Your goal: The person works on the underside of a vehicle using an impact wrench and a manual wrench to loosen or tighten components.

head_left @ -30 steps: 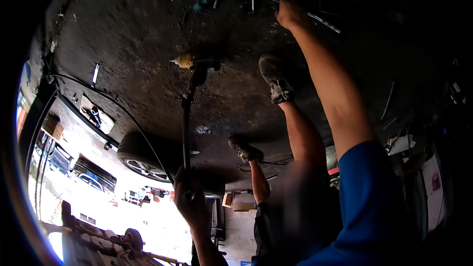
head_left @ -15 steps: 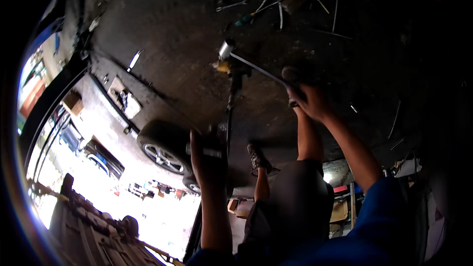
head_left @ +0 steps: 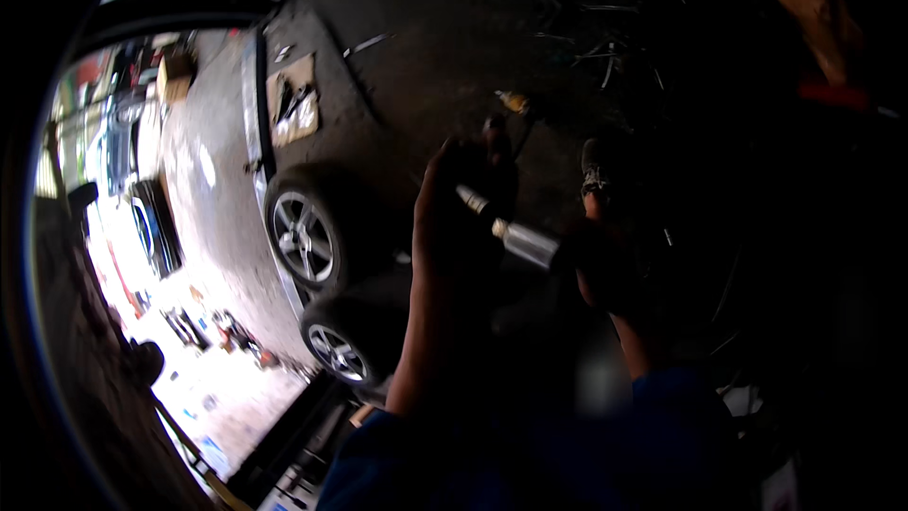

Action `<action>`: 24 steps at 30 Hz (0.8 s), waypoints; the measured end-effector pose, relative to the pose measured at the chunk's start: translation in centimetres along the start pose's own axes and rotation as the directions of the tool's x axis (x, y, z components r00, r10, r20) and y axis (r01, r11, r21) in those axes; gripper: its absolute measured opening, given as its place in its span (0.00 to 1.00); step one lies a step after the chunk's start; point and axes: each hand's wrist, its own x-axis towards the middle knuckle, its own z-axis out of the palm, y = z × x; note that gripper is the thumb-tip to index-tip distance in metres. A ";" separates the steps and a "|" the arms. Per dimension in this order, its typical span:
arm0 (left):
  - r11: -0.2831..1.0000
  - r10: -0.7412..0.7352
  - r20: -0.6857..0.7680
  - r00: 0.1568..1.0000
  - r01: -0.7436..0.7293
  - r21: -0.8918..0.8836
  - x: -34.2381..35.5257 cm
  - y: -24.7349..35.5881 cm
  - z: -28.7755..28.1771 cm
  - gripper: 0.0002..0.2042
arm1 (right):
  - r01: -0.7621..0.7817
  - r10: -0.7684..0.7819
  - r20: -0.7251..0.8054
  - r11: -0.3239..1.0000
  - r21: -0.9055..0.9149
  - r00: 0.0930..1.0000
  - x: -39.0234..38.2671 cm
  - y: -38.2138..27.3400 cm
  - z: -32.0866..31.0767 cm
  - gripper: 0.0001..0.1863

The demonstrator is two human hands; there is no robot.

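Both my hands are raised in front of me in deep shadow. My left hand point(head_left: 454, 189) is curled around one end of a shiny, ringed metal piece point(head_left: 473, 200). Past a pale band, this runs to a thicker bright metal cylinder point(head_left: 530, 244); whether the two are joined I cannot tell. My right hand point(head_left: 598, 270) is closed at the cylinder's far end, its fingers mostly lost in the dark. The long bar seen earlier does not show now.
Two wheels with spoked rims, an upper wheel point(head_left: 305, 238) and a lower wheel point(head_left: 338, 352), stand at the left. Beyond lies a board point(head_left: 293, 99) with dark parts on it. A yellow-ended tool point(head_left: 512, 101) and several scattered metal tools point(head_left: 607, 59) lie on the dark floor.
My right hand has drawn in toward my left, and the bright cylinder has come from far ahead to between them. The view has turned, bringing the wheels higher.
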 end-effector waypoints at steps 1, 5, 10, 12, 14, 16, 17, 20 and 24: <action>0.989 0.007 0.068 0.998 -0.017 0.147 -2.9 0.8 0.6 0.09 | 0.086 -0.089 -0.038 0.993 -0.076 0.995 -0.1 -2.8 0.9 0.11; 0.850 0.229 0.032 0.973 -0.215 0.482 -12.8 2.3 4.0 0.10 | 0.193 -0.194 -0.014 0.978 -0.076 0.981 0.1 -10.9 3.8 0.13; 0.704 0.303 0.093 0.948 -0.289 0.649 -23.0 3.3 7.4 0.13 | 0.409 -0.370 0.193 0.880 -0.242 0.909 -0.7 -15.9 7.5 0.13; 0.668 0.335 0.183 0.924 -0.370 0.646 -24.1 4.3 7.8 0.13 | 0.503 -0.431 0.259 0.731 -0.461 0.864 0.4 -17.7 8.7 0.16; 0.733 0.257 0.324 0.910 -0.403 0.548 -26.0 6.6 6.5 0.12 | 0.566 -0.554 0.122 0.788 -0.241 0.824 0.9 -20.3 11.1 0.17; 0.812 0.141 0.461 0.876 -0.369 0.452 -26.7 8.8 6.1 0.11 | 0.443 -0.443 0.098 0.896 0.024 0.891 0.5 -19.2 14.3 0.17; 0.804 0.139 0.488 0.861 -0.386 0.452 -27.7 9.2 6.1 0.10 | 0.430 -0.421 0.188 0.903 -0.013 0.888 0.2 -18.6 15.9 0.13; 0.605 0.370 0.248 0.895 -0.435 0.667 -30.9 10.7 8.6 0.11 | 0.626 -0.678 0.086 0.613 -0.483 0.730 0.4 -17.2 22.1 0.16; 0.489 0.501 0.131 0.856 -0.404 0.773 -36.4 12.3 9.7 0.12 | 0.547 -0.465 0.353 0.817 -0.183 0.812 1.1 -21.6 24.1 0.19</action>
